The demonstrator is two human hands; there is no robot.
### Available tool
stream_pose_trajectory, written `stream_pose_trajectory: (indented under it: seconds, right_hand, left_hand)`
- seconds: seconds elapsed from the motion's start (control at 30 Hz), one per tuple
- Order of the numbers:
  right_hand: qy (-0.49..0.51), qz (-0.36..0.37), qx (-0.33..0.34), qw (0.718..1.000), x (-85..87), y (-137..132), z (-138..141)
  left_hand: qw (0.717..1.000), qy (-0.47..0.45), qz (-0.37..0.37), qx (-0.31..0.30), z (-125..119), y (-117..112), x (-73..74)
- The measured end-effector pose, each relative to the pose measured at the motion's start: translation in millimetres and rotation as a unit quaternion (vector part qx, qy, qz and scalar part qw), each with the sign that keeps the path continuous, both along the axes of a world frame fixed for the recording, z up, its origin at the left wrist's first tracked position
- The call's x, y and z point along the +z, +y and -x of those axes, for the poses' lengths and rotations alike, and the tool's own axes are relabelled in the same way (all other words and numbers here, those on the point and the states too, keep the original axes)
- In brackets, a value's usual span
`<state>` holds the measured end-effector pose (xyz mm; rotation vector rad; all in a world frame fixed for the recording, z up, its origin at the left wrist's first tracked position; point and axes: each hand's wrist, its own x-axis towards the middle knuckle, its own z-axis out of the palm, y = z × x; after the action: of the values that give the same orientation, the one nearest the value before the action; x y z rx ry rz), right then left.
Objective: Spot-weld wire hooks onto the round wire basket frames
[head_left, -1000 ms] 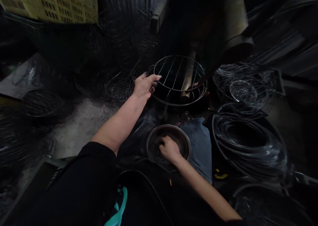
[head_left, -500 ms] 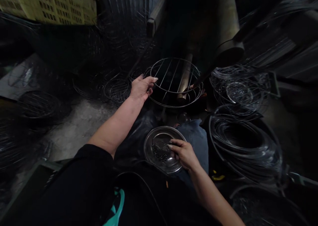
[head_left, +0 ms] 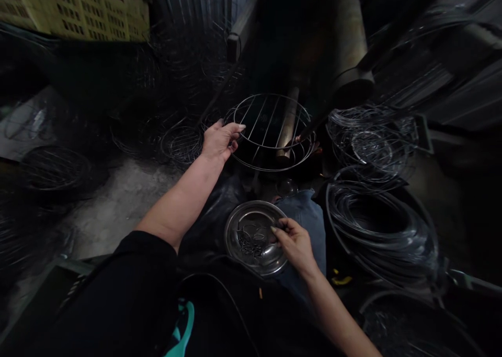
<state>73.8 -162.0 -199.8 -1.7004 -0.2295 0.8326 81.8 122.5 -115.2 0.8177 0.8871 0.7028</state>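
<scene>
My left hand grips the left edge of a round wire rack, thumb on top and fingers curled beneath. Two rings show in the rack, one above the other, with straight bars crossing the upper one. Over the right side of a shallow metal bowl is my right hand, its thumb and forefinger pinched together. Whatever lies between those fingertips is too small to make out. Small dark bent wire pieces lie heaped in the bowl, which rests at my lap.
A thick metal bar runs beneath the rack, and a larger cylinder arm hangs above right. Coiled wire lies at the right, below a pile of wire rings. A yellow crate sits upper left.
My right hand has drawn slightly right, away from the wire pieces toward the bowl's rim. My left hand keeps its hold on the rack. The whole view has shifted a little.
</scene>
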Motion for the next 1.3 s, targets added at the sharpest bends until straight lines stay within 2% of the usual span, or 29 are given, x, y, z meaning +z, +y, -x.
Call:
stream_pose_trajectory:
  seconds: [0.23,0.4,0.57,0.7,0.87,0.97,1.1,1.17,1.3]
  right_hand:
    - [-0.019,-0.003,-0.025,1.000,1.1,0.3,-7.0]
    - [-0.053,-0.001,-0.004,0.999,4.0,-3.8,-12.2]
    - [-0.093,0.000,0.017,0.996,15.7,-0.3,-24.0]
    - [-0.142,-0.075,-0.031,0.987,34.3,20.1,-43.7]
    - [-0.180,-0.150,-0.126,0.964,59.3,61.0,-68.1]
    - [-0.197,-0.173,-0.146,0.954,64.6,79.3,-73.9]
    - [-0.238,-0.229,-0.158,0.931,65.5,88.5,-71.8]
    - [-0.246,-0.218,-0.155,0.932,66.5,89.2,-70.7]
    - [-0.172,-0.116,-0.152,0.966,68.4,90.1,-73.7]
  left_hand:
    - [1.000,-0.003,0.000,-0.011,1.5,-1.2,3.6]
    - [1.000,-0.004,-0.009,-0.016,1.4,0.3,2.5]
    - [1.000,-0.011,-0.004,-0.010,0.3,-2.6,1.3]
    - [1.000,-0.024,0.013,-0.011,-2.6,-13.3,2.5]
    - [0.999,-0.031,0.015,-0.010,-7.7,-21.5,3.4]
    - [0.999,-0.043,0.016,0.000,-10.7,-19.9,3.8]
    - [0.998,-0.062,0.004,0.010,-14.3,-18.6,4.5]
    - [0.998,-0.068,0.003,0.007,-15.8,-20.2,4.4]
    - [0.997,-0.072,-0.006,0.003,-18.2,-23.8,2.5]
